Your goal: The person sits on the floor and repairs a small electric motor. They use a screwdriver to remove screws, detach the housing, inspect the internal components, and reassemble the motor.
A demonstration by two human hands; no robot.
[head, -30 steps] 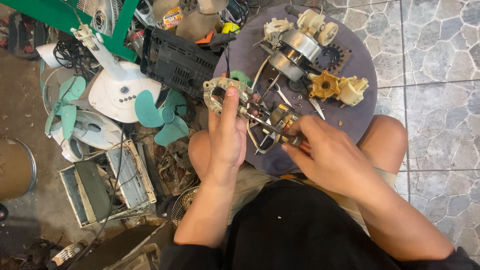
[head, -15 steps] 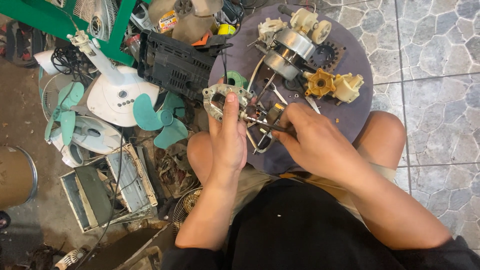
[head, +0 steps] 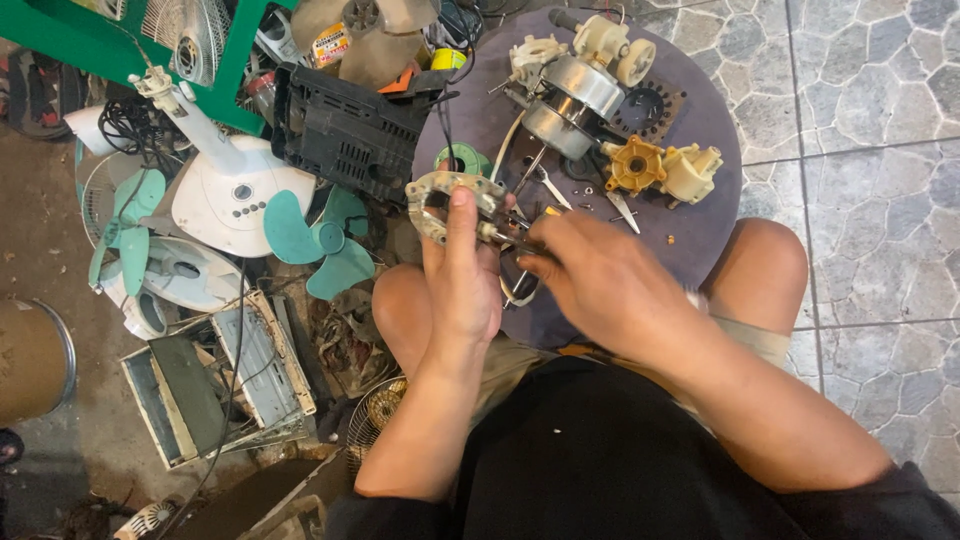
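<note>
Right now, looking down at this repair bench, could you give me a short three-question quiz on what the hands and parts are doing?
1. True or false: the left hand grips the ring-shaped metal frame with its thumb pressed on it.
2. Which part lies on the round purple table, beside the cream plastic housing? A) yellow gear piece B) teal fan blade C) white fan base
3. Where is the silver motor relative to the right hand: nearer the person or farther away?

Key: 1 true. 2 A. 3 farther away, near the table's far side, untouched by either hand.
</note>
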